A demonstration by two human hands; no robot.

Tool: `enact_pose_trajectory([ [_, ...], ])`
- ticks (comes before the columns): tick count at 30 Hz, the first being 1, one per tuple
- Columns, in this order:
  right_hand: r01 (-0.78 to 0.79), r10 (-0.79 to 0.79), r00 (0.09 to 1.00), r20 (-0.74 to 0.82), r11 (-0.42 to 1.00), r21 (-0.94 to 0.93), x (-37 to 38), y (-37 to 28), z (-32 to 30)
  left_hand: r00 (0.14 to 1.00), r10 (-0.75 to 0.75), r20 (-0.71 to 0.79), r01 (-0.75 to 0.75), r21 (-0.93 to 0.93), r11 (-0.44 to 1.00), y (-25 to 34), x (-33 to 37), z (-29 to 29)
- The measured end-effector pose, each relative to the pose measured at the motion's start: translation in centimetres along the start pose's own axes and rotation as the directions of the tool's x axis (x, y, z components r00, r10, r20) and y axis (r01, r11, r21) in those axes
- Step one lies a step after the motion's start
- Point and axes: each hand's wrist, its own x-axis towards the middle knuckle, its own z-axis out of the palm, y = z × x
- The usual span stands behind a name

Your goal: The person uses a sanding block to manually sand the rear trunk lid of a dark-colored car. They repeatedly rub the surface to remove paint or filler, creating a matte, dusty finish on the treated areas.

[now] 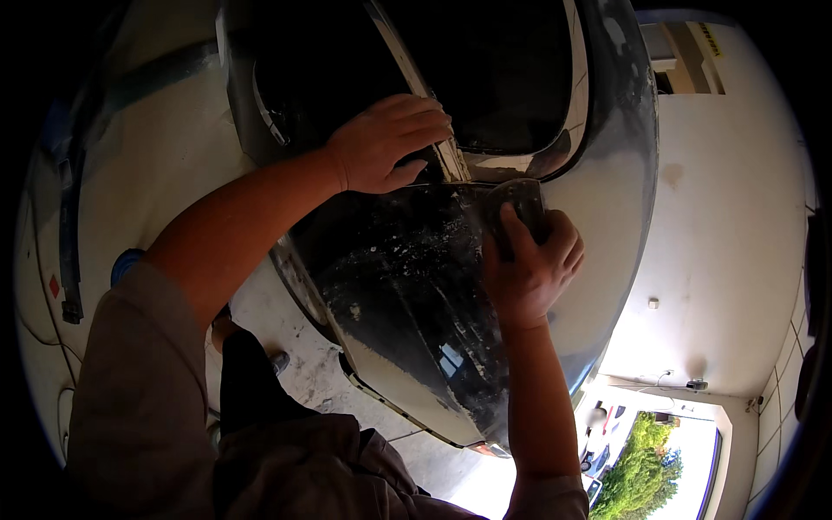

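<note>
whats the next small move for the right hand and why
Probably slide the block left across the dark panel: the right hand grips it near the panel's upper right, and pale specks are scattered over the middle.

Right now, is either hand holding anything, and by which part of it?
The right hand holds a dark block by its near end; the far end shows beyond the fingers. The left hand rests against the light pillar, with nothing visibly held.
</note>
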Motion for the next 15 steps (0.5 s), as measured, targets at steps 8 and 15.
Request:
enact_pose_trajectory([
  [8,0.042,-0.043,0.999,-0.031,0.999,-0.03,-0.7,0.1,-0.1,1.0,0.008,-0.015,-0.008,-0.01,1.0,0.1,0.4,0.1],
  [15,0.077,-0.078,0.997,-0.019,0.996,-0.033,-2.0,-0.9,0.4,1.0,0.0,-0.009,0.0,-0.001,1.0,0.2,0.3,0.1],
])
